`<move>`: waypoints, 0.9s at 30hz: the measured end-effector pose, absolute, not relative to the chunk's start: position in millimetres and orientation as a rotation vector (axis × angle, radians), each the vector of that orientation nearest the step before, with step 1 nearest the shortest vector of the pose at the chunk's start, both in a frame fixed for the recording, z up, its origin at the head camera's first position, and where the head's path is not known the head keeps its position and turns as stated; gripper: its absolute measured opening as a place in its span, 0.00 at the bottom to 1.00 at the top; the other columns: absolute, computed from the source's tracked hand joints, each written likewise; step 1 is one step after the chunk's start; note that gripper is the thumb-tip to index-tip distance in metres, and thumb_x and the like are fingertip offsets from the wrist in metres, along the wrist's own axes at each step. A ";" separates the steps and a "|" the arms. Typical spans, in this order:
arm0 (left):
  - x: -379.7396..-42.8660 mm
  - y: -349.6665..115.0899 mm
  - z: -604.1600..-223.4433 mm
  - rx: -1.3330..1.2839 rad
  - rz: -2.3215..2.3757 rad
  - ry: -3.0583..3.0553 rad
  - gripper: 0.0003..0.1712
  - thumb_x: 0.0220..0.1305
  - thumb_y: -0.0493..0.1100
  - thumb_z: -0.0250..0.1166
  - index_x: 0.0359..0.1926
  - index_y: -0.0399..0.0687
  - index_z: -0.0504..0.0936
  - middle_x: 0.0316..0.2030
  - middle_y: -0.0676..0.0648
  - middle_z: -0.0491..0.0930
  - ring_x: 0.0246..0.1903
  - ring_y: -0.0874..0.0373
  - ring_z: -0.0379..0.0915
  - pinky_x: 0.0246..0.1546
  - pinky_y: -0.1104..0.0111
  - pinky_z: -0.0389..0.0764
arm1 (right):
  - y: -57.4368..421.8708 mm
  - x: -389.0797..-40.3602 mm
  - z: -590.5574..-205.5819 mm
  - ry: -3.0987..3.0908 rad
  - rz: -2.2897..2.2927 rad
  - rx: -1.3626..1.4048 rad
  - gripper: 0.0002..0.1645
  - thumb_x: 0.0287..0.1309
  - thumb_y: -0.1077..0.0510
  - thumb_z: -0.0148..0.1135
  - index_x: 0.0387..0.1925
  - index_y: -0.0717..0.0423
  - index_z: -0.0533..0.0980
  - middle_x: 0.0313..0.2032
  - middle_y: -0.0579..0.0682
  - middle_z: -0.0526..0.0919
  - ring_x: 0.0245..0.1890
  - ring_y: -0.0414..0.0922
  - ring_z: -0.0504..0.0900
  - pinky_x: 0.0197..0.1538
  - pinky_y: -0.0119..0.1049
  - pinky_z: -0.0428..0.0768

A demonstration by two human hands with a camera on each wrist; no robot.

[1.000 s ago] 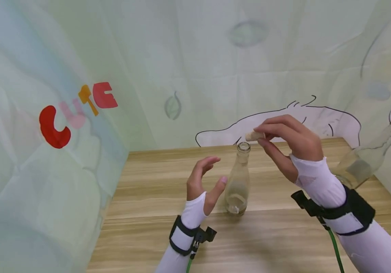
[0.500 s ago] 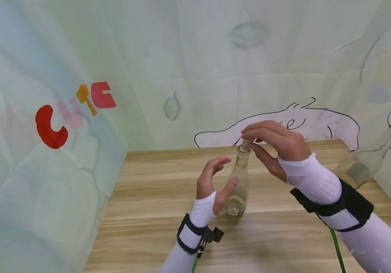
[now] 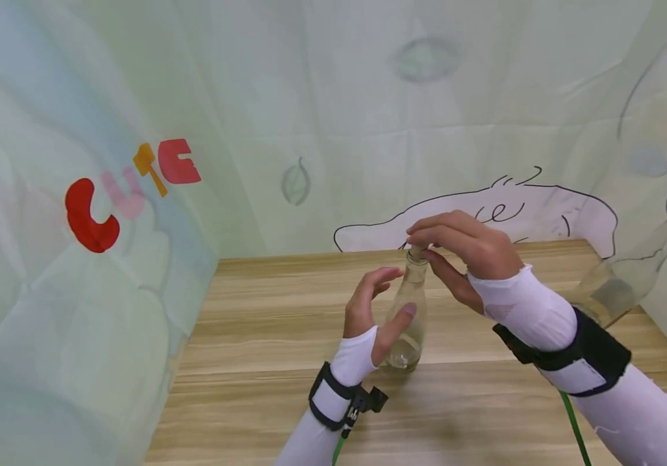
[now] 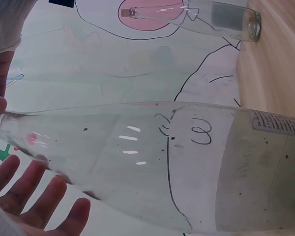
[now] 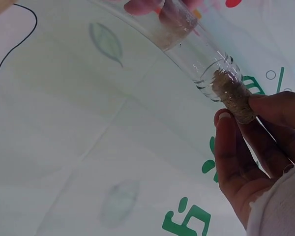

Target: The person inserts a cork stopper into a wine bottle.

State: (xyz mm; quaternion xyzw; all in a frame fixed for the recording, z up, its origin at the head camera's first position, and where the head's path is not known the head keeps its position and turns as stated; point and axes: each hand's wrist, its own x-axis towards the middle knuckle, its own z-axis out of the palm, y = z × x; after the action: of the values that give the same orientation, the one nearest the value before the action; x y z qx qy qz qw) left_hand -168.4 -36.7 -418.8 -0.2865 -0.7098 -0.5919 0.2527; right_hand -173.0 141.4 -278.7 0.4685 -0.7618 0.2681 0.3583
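Note:
A clear glass bottle (image 3: 416,281) stands upright on the wooden table. My right hand (image 3: 475,249) pinches a cork stopper (image 5: 238,105) between thumb and fingertips at the bottle's mouth. Through the glass lip, the cork's inner end shows inside the opening, while its outer end sticks out. Around the bottle's left side is my left hand (image 3: 362,317), thumb in front and fingers spread in a loose curve. In the left wrist view its fingertips lie close along the glass edge; whether they touch I cannot tell.
A second clear bottle (image 3: 624,278) with a cork in its neck stands at the right, beyond my right forearm. Printed cloth (image 3: 321,84) walls the table (image 3: 269,310) at the back and sides. Green cables (image 3: 572,421) trail from both wrist cameras.
My right hand has brought the cork from right of the mouth, turned it upright and put its end into the opening. My left hand has moved right, closer around the bottle.

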 end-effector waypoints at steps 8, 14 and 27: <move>-169.9 -30.5 -421.7 -0.769 -1.640 -1.974 0.30 0.62 0.47 0.69 0.63 0.43 0.72 0.58 0.48 0.77 0.58 0.54 0.73 0.56 0.52 0.75 | 141.3 -174.4 -283.6 -1.960 0.726 1.201 0.16 0.47 0.76 0.70 0.39 0.62 0.83 0.42 0.54 0.85 0.44 0.50 0.84 0.44 0.42 0.82; -174.6 -26.1 -424.4 -0.780 -1.708 -2.009 0.32 0.62 0.47 0.70 0.64 0.44 0.71 0.59 0.46 0.77 0.59 0.53 0.72 0.56 0.50 0.75 | 144.3 -170.1 -281.9 -2.058 0.840 1.054 0.24 0.53 0.69 0.68 0.54 0.62 0.78 0.47 0.50 0.85 0.44 0.48 0.84 0.45 0.40 0.80; -178.4 -10.8 -435.8 -0.687 -1.871 -2.180 0.27 0.63 0.52 0.68 0.60 0.48 0.75 0.51 0.54 0.81 0.54 0.59 0.75 0.57 0.52 0.73 | 142.1 -186.0 -291.9 -2.152 1.804 0.768 0.25 0.75 0.54 0.39 0.64 0.61 0.69 0.55 0.59 0.80 0.52 0.57 0.79 0.56 0.45 0.74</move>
State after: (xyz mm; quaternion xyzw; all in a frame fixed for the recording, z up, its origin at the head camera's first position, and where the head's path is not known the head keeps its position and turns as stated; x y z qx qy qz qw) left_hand -178.4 -10.8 -435.8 -0.2316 -0.7348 -0.6306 0.0936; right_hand -186.0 142.1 -291.9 0.2620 -0.7342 0.6157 0.1150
